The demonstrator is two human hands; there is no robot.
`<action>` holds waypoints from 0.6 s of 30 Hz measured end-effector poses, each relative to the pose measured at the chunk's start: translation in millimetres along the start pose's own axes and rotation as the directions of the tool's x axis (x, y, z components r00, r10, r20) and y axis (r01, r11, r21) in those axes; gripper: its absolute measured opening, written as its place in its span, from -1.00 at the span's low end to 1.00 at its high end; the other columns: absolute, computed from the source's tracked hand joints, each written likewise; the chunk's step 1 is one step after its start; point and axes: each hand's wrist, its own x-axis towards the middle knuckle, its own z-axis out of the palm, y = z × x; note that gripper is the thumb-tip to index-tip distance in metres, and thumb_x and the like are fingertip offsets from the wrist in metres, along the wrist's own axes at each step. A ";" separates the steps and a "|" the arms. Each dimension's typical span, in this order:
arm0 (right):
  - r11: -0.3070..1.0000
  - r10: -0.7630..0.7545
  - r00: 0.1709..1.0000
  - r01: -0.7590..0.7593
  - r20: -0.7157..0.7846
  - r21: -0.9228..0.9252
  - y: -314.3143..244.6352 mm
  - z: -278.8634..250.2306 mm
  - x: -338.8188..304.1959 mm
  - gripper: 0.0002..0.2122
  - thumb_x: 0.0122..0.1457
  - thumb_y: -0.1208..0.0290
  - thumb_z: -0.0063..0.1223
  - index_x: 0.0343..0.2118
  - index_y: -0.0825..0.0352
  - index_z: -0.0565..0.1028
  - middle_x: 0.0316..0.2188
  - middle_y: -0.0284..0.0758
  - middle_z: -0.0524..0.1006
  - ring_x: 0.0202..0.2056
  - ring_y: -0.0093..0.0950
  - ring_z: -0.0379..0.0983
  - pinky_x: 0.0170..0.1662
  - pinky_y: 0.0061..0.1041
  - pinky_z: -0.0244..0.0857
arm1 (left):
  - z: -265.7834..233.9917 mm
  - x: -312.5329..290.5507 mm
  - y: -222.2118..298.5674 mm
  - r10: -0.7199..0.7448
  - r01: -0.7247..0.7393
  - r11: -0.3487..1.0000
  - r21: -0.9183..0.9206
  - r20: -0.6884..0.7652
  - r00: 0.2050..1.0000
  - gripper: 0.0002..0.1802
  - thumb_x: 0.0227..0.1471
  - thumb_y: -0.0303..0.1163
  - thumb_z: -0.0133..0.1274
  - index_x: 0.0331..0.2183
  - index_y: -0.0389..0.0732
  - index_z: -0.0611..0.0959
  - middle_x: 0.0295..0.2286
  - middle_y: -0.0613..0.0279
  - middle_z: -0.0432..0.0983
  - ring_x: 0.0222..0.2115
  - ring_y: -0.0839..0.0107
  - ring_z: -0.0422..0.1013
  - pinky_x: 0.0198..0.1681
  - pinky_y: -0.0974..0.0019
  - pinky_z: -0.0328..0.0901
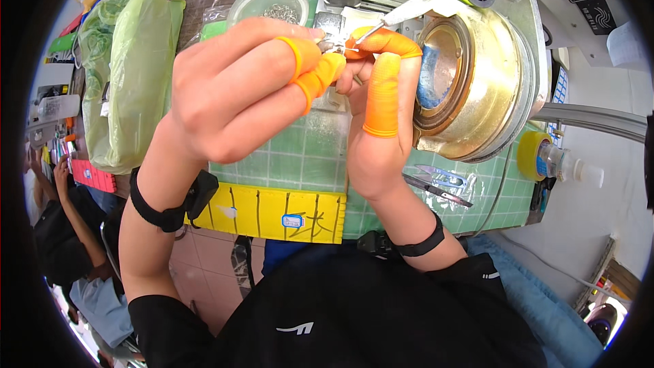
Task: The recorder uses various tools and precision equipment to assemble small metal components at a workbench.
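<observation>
My left hand [231,88], with orange finger cots on two fingers, pinches a small metallic piece [328,46] at its fingertips. Its exact kind is too small to make out. Facing it, my right hand [381,105] has orange cots on thumb and forefinger, its fingertips closed round the same spot. What lies between them is partly hidden. A thin metal rod [371,33] slants down from a pale holder [426,8] and ends at my right forefinger. Close to the right hand stands a round brass-coloured drum [494,88] with a blue patch inside its opening.
A clear bowl [236,10] of small metal parts stands behind my hands on the green mat [293,157]. Tweezers [439,192] and blue-handled snips [446,177] lie right. A yellow strip [266,212] lines the front edge. A green bag [129,75] stands left, near another person [71,225].
</observation>
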 end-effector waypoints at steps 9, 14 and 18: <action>0.938 -0.145 0.942 0.034 0.302 0.345 13.4 -31.4 18.7 -0.72 0.46 0.26 -0.07 0.07 0.32 0.40 -0.06 -0.33 0.46 -0.13 -0.56 0.39 0.05 -0.53 0.25 | -8.1 -8.3 -8.2 -0.105 0.105 0.994 -0.019 0.023 0.994 -0.74 0.02 -0.36 0.35 -0.24 -0.24 0.71 -0.32 0.16 0.56 -0.38 0.24 0.48 -0.32 0.31 0.38; 0.986 0.108 0.976 -0.129 0.189 0.104 -29.0 -14.5 -23.2 -0.54 0.50 -0.04 -0.39 -0.06 0.30 0.42 -0.23 -0.35 0.39 -0.42 -0.57 0.21 -0.32 -0.56 0.13 | -37.6 -21.0 21.9 -0.484 0.482 0.874 -0.070 -0.027 0.875 -0.79 0.12 -0.44 0.22 -0.21 -0.34 0.68 -0.42 0.10 0.50 -0.42 0.25 0.42 -0.34 0.29 0.30; 0.975 0.168 0.891 -0.088 0.421 -0.204 -83.7 -35.7 -33.7 -0.46 0.47 -0.14 -0.44 -0.37 0.28 0.36 -0.45 -0.36 0.33 -0.52 -0.60 0.06 -0.44 -0.56 -0.05 | -34.1 -37.6 17.9 -0.564 0.665 0.709 -0.235 0.377 0.735 -0.77 0.26 -0.39 0.06 -0.20 -0.39 0.65 -0.43 0.07 0.50 -0.42 0.25 0.42 -0.34 0.24 0.28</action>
